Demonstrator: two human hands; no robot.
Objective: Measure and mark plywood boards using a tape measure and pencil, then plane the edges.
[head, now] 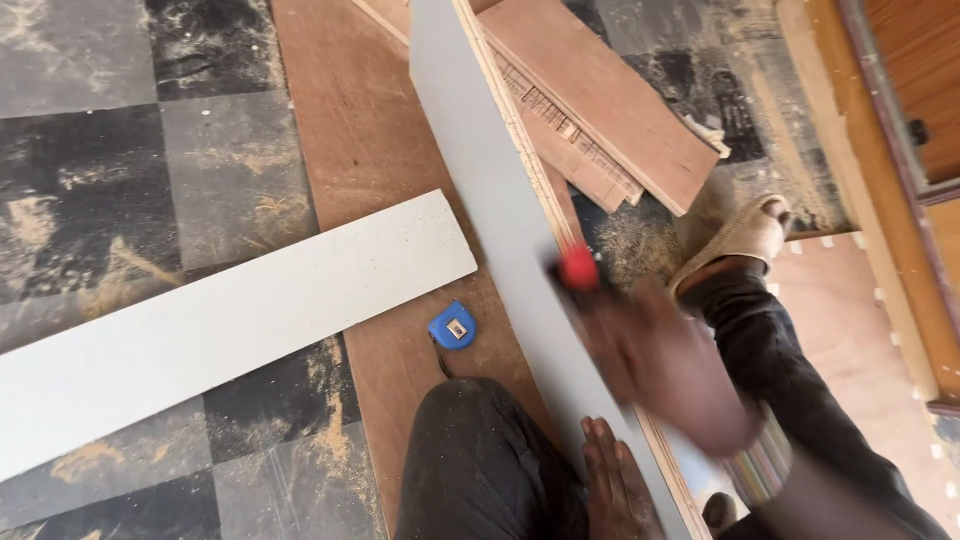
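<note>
Long grey board (480, 170) lies on the floor across brown plywood (370, 150). Left hand (615, 485) presses flat, fingers spread. Right hand (670, 365), blurred, apparently pinches a red tool (578, 268). Board likely stiff, unwieldy; best held along its edges.

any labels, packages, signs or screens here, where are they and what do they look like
One label only: a small pale rectangular sticker on the face of the blue tape measure, which lies on the brown board between the white plank and the grey panel.
No packages, signs or screens in view.
</note>
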